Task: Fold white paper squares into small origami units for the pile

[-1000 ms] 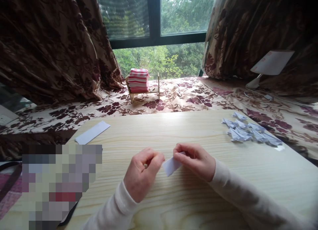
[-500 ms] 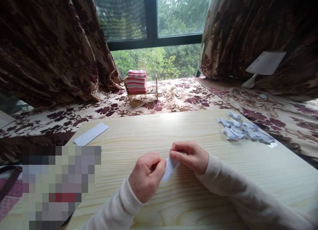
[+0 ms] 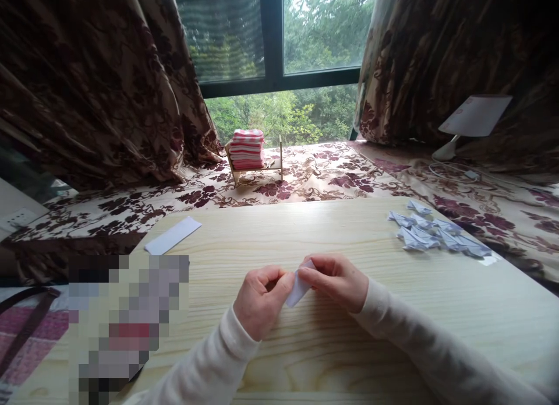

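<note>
A small piece of white paper (image 3: 299,291), narrow and apparently folded, is held between both hands above the wooden table (image 3: 262,358). My left hand (image 3: 263,300) pinches its left edge between thumb and bent fingers. At the upper right end, my right hand (image 3: 338,281) is closed on the same paper, thumb on the near side. The fingers cover part of it, so its folds cannot be made out fully. Off to the right lies a group of several folded white paper pieces (image 3: 419,239). A flat white paper strip (image 3: 173,236) rests at the table's left back edge.
A pixelated patch (image 3: 131,329) covers something at the table's left. Behind the table, a small wooden stand (image 3: 281,159) holds a stack of pink-and-white striped cloth (image 3: 247,150) on the flowered cover. A white lamp (image 3: 475,116) with a cord stands back right.
The view has shifted slightly, so the whole scene sits a little to the right. The right hand's fingers have moved down over the paper's upper end; both hands keep hold of it.
</note>
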`<state>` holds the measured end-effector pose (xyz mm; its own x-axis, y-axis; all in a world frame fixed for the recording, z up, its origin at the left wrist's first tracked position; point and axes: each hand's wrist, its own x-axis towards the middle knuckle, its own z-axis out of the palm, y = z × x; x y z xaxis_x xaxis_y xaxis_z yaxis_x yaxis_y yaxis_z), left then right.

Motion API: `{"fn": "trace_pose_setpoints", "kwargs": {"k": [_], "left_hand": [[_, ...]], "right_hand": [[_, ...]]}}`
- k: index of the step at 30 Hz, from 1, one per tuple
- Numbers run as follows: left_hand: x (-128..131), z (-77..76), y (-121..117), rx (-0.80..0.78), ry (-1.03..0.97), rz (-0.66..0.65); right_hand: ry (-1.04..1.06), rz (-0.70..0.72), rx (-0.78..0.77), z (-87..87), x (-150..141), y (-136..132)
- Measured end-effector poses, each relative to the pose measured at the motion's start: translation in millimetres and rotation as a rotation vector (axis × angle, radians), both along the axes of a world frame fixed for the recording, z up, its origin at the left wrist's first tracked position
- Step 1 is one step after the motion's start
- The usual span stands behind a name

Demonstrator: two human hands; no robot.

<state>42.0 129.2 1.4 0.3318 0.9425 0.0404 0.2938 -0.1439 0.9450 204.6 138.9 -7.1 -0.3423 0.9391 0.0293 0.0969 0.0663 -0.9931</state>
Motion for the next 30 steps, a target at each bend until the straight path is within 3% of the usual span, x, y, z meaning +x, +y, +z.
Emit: {"fn": "trace_pose_setpoints", "kwargs": {"k": [16, 22, 26, 30], "left_hand": [[-3.3, -0.8, -3.3, -0.079, 0.000, -0.068], [-5.7, -0.3, 1.3, -0.203, -0.293, 0.035], [-7.5, -0.9, 3.3, -0.194, -0.463, -0.024], [-9.3, -2.1, 3.4, -0.190, -0.497, -0.047]], "right_hand": [[0.147, -0.135, -0.107, -12.1, 4.6, 5.8], [0.204, -0.139, -0.110, -10.4, -0.5, -0.4], [0.241, -0.107, -0.131, -11.0, -3.2, -5.2], [0.296, -0.124, -0.110, -11.5, -5.6, -7.5]]}}
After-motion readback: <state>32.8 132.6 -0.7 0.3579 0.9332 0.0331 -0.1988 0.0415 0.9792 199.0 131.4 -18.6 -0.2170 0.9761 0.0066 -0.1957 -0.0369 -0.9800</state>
